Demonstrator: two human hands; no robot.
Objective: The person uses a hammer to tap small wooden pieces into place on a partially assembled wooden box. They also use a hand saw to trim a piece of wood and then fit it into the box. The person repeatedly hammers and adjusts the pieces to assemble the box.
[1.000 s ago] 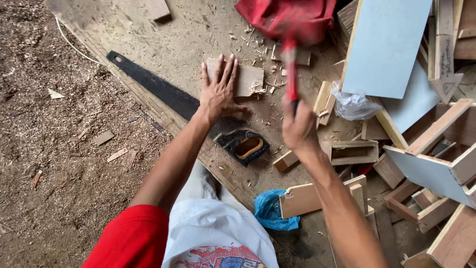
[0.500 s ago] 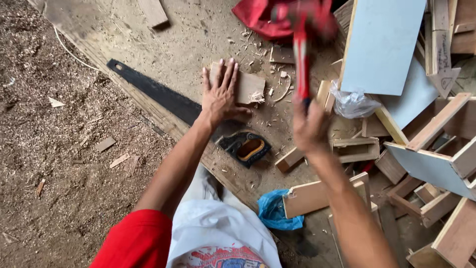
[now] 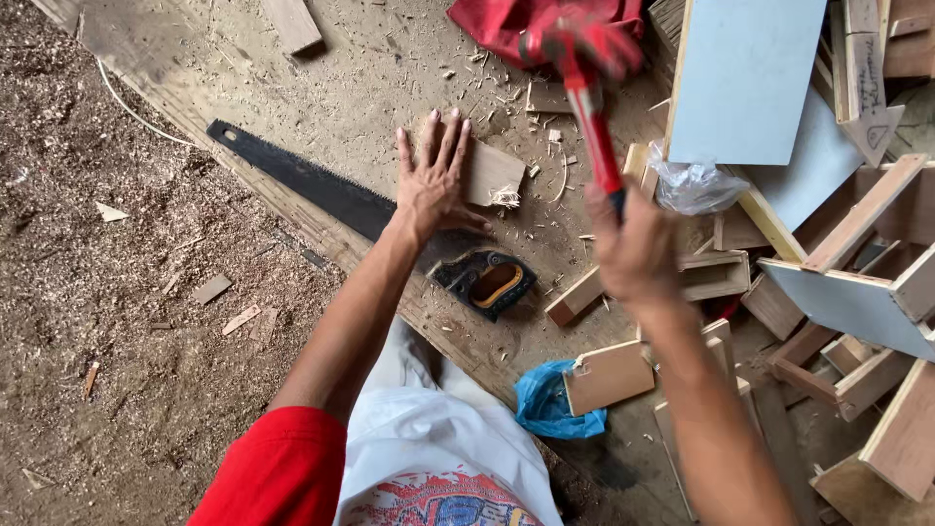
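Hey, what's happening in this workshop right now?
A person is working over a wooden board on a sawdust-covered floor. The left hand presses flat on a small wood block, while the right hand holds a red hammer raised above it, its head blurred. A black handsaw lies on the board beside the left arm. Small wooden boxes and offcuts are piled to the right.
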